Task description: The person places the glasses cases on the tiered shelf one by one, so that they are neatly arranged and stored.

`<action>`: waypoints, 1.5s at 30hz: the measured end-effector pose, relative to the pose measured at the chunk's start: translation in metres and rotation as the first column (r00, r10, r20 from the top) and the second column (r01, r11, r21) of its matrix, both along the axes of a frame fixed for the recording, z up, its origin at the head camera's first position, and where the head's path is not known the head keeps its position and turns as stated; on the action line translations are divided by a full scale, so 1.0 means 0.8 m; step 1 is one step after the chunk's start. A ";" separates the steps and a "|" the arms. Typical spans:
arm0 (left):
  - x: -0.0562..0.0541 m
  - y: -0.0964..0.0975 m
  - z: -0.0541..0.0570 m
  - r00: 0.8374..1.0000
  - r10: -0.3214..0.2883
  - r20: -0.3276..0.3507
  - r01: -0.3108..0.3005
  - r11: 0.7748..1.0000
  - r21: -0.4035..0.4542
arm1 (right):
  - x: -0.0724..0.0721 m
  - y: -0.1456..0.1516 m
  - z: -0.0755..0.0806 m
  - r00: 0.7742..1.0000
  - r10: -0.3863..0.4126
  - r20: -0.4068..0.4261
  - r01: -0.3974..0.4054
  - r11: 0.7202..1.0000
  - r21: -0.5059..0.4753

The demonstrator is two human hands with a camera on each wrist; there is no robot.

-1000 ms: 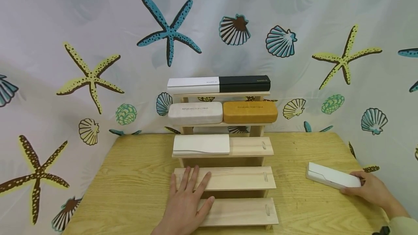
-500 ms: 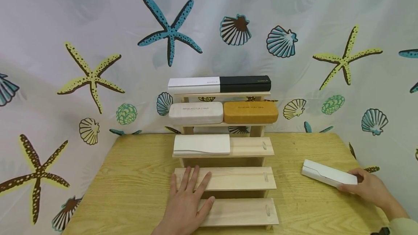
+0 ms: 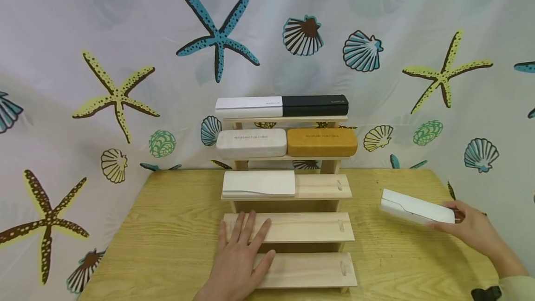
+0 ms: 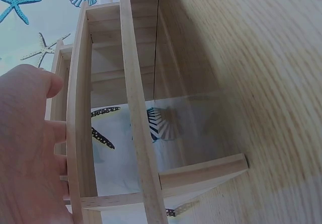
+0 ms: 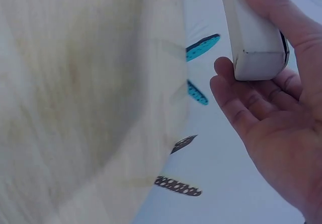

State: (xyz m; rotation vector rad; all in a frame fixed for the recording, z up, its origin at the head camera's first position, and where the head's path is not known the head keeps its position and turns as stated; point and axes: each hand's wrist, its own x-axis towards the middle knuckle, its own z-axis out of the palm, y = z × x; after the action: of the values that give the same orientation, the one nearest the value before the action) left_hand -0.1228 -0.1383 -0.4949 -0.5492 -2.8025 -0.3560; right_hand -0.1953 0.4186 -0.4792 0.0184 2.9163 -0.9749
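Observation:
My right hand point(image 3: 472, 226) grips one end of a long white glasses case point(image 3: 415, 206), thumb on the near side, fingers behind. The case is held above the table with a shadow below it, its far end tipped up; in the right wrist view the end of the white case point(image 5: 261, 64) shows between thumb and fingers. My left hand point(image 3: 238, 259) lies with fingers spread on the lower left of a stepped wooden rack point(image 3: 309, 227). In the left wrist view the left hand point(image 4: 30, 143) rests along the rack's slats point(image 4: 75, 108).
On the rack's upper tiers sit a white case point(image 3: 248, 107), a black case point(image 3: 315, 106), a pale grey case point(image 3: 251, 144) and an orange-brown case point(image 3: 322, 144). Another white case point(image 3: 258, 184) lies on the middle tier's left. Behind the wooden table point(image 3: 175, 226) hangs a patterned curtain point(image 3: 267, 3).
My right hand has lifted the white glasses case off the table and moved it slightly left and away from me. The left hand stays in place on the rack.

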 end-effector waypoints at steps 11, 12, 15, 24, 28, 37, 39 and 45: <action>0.000 -0.001 0.002 1.000 0.003 0.005 -0.003 1.000 -0.005 | 0.004 -0.029 0.040 0.998 0.027 -0.060 -0.030 0.998 -0.062; 0.000 -0.001 0.002 1.000 0.003 0.007 -0.003 1.000 -0.004 | 0.004 -0.031 0.043 0.998 0.029 -0.062 -0.033 0.998 -0.060; 0.000 0.000 0.002 1.000 0.004 0.014 -0.004 1.000 0.001 | 0.004 -0.038 0.052 0.997 0.037 -0.074 -0.042 0.997 -0.061; 0.001 0.000 0.001 1.000 0.005 0.005 -0.005 1.000 0.001 | 0.006 -0.062 0.080 0.988 0.076 -0.137 -0.087 0.993 -0.076; 0.001 0.000 0.002 1.000 0.005 0.005 -0.005 1.000 0.007 | 0.005 -0.070 0.085 0.986 0.095 -0.139 -0.107 0.991 -0.079; 0.002 0.000 0.002 1.000 0.004 0.002 -0.004 1.000 0.011 | -0.001 -0.093 0.092 0.980 0.131 -0.147 -0.147 0.984 -0.103; 0.002 0.001 0.002 1.000 0.003 0.005 -0.003 1.000 0.016 | -0.002 -0.099 0.095 0.978 0.143 -0.149 -0.160 0.982 -0.104; 0.001 0.001 0.001 1.000 0.000 -0.006 0.000 1.000 0.018 | -0.010 -0.115 0.096 0.968 0.181 -0.171 -0.203 0.972 -0.119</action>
State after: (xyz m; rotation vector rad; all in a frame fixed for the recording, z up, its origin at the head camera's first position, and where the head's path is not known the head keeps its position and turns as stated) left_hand -0.1217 -0.1377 -0.4942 -0.5453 -2.7905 -0.3792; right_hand -0.2033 0.3268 -0.4024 -0.3594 2.9114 -1.1871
